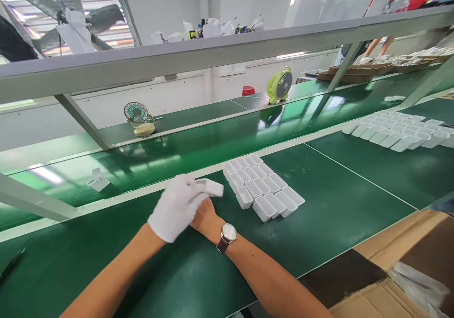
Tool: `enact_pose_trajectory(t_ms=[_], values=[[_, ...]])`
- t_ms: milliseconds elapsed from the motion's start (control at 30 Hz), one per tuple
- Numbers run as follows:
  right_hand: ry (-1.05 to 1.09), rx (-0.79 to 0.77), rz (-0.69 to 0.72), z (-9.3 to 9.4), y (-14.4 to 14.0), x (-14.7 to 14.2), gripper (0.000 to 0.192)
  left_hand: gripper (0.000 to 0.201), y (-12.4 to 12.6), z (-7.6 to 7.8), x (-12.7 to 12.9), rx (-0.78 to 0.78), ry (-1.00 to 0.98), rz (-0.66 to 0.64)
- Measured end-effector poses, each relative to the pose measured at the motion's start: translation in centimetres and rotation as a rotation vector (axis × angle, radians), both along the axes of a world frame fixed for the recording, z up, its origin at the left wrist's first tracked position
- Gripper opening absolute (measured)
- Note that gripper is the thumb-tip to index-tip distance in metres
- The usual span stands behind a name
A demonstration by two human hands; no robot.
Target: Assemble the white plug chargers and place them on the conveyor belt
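Note:
My left hand [176,207] wears a white glove and lies over my bare right hand [205,219], which has a wristwatch [227,235] on its wrist. A small white plastic case [213,187], blurred, sticks out from the gloved fingers just above the green mat [319,223]. My right hand's fingers are hidden under the glove. Right beside the hands, several open white cases [262,188] lie packed in neat rows on the mat.
A second batch of white cases [397,131] lies far right. An open cardboard box [390,270] stands at the near right edge. Beyond the conveyor belt [198,147] are a green fan [280,85], a small teal fan [136,117] and a metal shelf rail [213,55]. Another person's arms [379,46] are at far right.

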State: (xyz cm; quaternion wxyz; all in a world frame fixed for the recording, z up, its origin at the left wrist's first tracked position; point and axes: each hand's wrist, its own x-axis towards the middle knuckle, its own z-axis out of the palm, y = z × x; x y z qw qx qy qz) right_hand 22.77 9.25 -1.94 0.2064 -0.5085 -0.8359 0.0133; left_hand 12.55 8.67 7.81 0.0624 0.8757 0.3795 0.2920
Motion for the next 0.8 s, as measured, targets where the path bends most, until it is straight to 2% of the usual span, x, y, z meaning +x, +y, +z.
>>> enact_pose_trajectory(t_ms=[100, 233, 333, 467, 633, 700, 800], values=[[-0.032, -0.059, -0.065, 0.8, -0.1, 0.1, 0.032, 0.025, 1.5, -0.2, -6.4, 0.056, -0.035, 0.194], [-0.049, -0.094, -0.066, 1.7, -0.1, 0.2, 0.024, 0.027, 2.1, -3.4, -14.5, -0.011, -0.039, 0.373], [-0.048, -0.116, -0.062, 2.0, -0.2, 0.4, 0.026, 0.028, 1.3, -5.8, -18.1, -0.092, -0.033, 0.464], [-0.032, -0.149, -0.089, 2.3, -0.1, 0.9, 0.035, 0.026, 0.2, -7.1, -19.3, -0.164, -0.07, 0.487], [0.0, -0.147, -0.106, 2.2, 0.4, 1.8, 0.036, 0.022, -0.3, -7.6, -18.2, -0.227, -0.205, 0.458], [0.0, -0.141, -0.055, 1.9, 0.4, 1.9, 0.042, 0.02, -0.5, -7.8, -17.8, -0.242, -0.266, 0.441], [0.019, -0.101, 0.097, 1.3, 0.1, 1.6, 0.06, 0.016, -1.1, -8.4, -17.6, -0.259, -0.314, 0.426]])
